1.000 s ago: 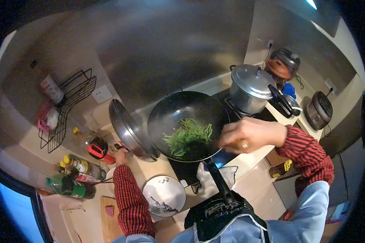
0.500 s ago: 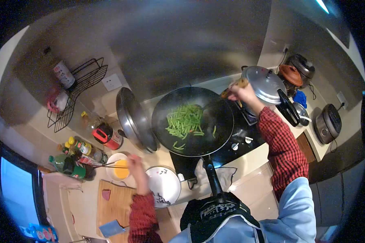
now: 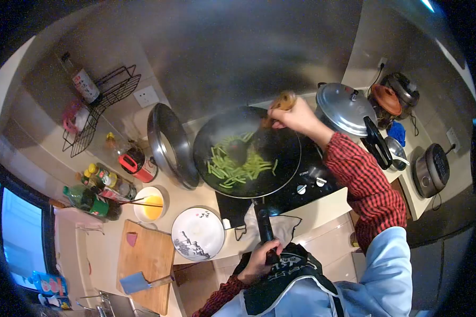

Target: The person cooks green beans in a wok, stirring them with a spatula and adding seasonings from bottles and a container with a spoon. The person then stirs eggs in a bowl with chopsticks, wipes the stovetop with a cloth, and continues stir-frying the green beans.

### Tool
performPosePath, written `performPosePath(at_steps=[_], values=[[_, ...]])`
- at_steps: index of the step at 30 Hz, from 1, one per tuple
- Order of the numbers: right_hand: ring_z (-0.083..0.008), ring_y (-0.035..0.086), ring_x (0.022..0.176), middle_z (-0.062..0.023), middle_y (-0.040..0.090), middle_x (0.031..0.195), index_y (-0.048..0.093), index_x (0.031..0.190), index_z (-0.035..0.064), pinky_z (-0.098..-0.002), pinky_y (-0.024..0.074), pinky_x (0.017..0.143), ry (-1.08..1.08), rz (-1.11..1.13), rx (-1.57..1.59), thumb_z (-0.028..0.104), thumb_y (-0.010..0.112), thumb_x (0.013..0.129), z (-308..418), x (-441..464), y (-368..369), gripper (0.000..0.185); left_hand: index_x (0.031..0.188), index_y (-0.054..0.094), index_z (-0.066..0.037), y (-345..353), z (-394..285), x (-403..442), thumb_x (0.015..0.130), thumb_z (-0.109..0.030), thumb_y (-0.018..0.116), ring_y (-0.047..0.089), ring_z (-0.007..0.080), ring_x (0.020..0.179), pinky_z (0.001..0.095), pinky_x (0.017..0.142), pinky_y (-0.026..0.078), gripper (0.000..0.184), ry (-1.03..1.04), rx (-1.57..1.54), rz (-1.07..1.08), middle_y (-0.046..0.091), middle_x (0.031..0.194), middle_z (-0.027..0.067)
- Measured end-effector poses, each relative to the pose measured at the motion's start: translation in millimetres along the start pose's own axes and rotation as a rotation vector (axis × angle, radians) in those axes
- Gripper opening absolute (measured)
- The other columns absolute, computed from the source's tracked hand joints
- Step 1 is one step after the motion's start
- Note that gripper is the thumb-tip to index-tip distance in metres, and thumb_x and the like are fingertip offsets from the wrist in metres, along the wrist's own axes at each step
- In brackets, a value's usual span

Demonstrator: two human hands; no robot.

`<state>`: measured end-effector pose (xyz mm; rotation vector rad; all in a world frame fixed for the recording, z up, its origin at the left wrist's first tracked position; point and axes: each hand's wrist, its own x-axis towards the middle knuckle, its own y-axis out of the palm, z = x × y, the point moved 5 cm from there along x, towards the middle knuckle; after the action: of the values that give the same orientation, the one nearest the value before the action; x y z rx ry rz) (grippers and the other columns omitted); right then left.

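In the head view, green bean pieces (image 3: 243,169) lie spread in a dark wok (image 3: 280,171) on the stove. My left hand (image 3: 260,258) is closed round the wok's black handle (image 3: 265,222), in front of my apron. Above the wok's right side, my right hand (image 3: 297,117) grips the wooden handle (image 3: 284,100) of a spatula. The spatula's dark head is down among the beans, blurred by motion and steam. Left of the wok handle stands a white plate (image 3: 198,232) with a dark painted pattern.
A large lid (image 3: 169,148) leans left of the wok. Beaten egg with chopsticks sits in a bowl (image 3: 141,212). A cleaver (image 3: 135,282) lies on the cutting board (image 3: 161,248). Bottles (image 3: 87,201) line the left wall; a pressure cooker (image 3: 344,108) stands at right.
My left hand has left the egg bowl area and taken hold of the wok handle. My right hand has moved left over the wok with the spatula, and the beans are more spread out.
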<state>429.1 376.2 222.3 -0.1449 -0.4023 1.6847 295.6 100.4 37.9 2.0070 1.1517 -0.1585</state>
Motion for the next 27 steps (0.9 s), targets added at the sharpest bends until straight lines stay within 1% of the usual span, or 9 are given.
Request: performPosePath(at_steps=[3,6,7,10,13,17,22,24,27], values=[[-0.0136,0.059,0.051,-0.0104,0.061,0.066,0.058,0.077,-0.0022,-0.0259,0.0484,0.049,0.092,-0.121,-0.242,0.017,0.060,0.069,35,-11,-48,0.021,0.087,0.047,-0.007,-12,16,7,0.081,-0.008,0.046,0.044,0.0114,0.068,0.0229,0.062,0.036,0.006,0.164,-0.068,0.087,0.046,0.076,0.0010],[-0.0149,0.060,0.051,-0.0105,0.061,0.063,0.058,0.075,-0.0042,-0.0267,0.0488,0.050,-0.013,-0.170,-0.628,0.017,0.060,0.069,67,-18,-78,0.022,0.075,0.043,-0.007,4,-7,-7,0.082,-0.023,0.041,0.039,0.0097,0.062,0.0212,0.057,0.034,0.018,0.550,0.349,-0.025,0.040,0.067,0.0008],[-0.0149,0.060,0.051,-0.0105,0.061,0.063,0.058,0.075,-0.0042,-0.0267,0.0488,0.050,-0.013,-0.166,-0.627,0.017,0.060,0.069,55,-11,-85,0.022,0.077,0.041,-0.005,1,-4,-3,0.082,-0.021,0.040,0.039,0.0108,0.063,0.0213,0.059,0.034,0.017,0.170,0.043,0.022,0.040,0.069,0.0017],[-0.0167,0.059,0.050,-0.0133,0.060,0.062,0.056,0.076,-0.0057,-0.0279,0.0488,0.048,0.026,-0.230,-0.639,0.015,0.059,0.069,3,6,-87,0.022,0.077,0.041,-0.004,10,-22,-12,0.083,-0.021,0.038,0.039,0.0112,0.065,0.0208,0.061,0.034,0.018,0.517,0.458,0.051,0.040,0.069,0.0016],[-0.0176,0.058,0.047,-0.0130,0.059,0.064,0.054,0.080,-0.0066,-0.0280,0.0484,0.043,0.167,-0.291,0.061,0.011,0.058,0.070,-27,-11,-65,0.021,0.097,0.043,-0.005,-15,3,4,0.064,0.009,0.055,0.046,0.0149,0.073,0.0242,0.069,0.037,0.038,0.487,0.414,0.220,0.046,0.078,0.0035],[-0.0165,0.060,0.051,-0.0105,0.060,0.065,0.056,0.077,-0.0036,-0.0262,0.0483,0.048,0.085,-0.273,-0.078,0.011,0.057,0.071,5,-20,-83,0.016,0.098,0.042,-0.005,-18,13,7,0.062,0.010,0.055,0.046,0.0152,0.072,0.0251,0.070,0.038,0.040,0.240,0.220,0.157,0.047,0.076,0.0028],[-0.0152,0.060,0.064,-0.0078,0.060,0.066,0.058,0.078,-0.0012,-0.0270,0.0483,0.056,-0.074,-0.376,-0.650,0.011,0.057,0.073,13,-3,-80,0.014,0.093,0.044,-0.004,-7,10,1,0.075,-0.007,0.051,0.044,0.0125,0.070,0.0234,0.068,0.036,0.020,0.104,-0.200,0.130,0.046,0.074,0.0017],[-0.0140,0.059,0.063,-0.0082,0.061,0.071,0.057,0.083,-0.0011,-0.0273,0.0483,0.057,-0.011,-0.139,-0.090,0.012,0.058,0.074,-41,26,-58,0.016,0.091,0.045,-0.004,1,5,-5,0.079,-0.015,0.049,0.043,0.0113,0.069,0.0225,0.066,0.034,0.017,0.072,-0.364,0.152,0.046,0.074,0.0012],[-0.0113,0.058,0.072,-0.0048,0.061,0.079,0.058,0.085,0.0029,-0.0265,0.0473,0.064,-0.180,0.155,-0.030,0.009,0.061,0.072,-32,12,-12,0.015,0.088,0.046,-0.006,5,0,-8,0.081,-0.029,0.045,0.040,0.0085,0.068,0.0207,0.064,0.032,0.024,0.073,-0.215,0.081,0.045,0.073,-0.0001]])
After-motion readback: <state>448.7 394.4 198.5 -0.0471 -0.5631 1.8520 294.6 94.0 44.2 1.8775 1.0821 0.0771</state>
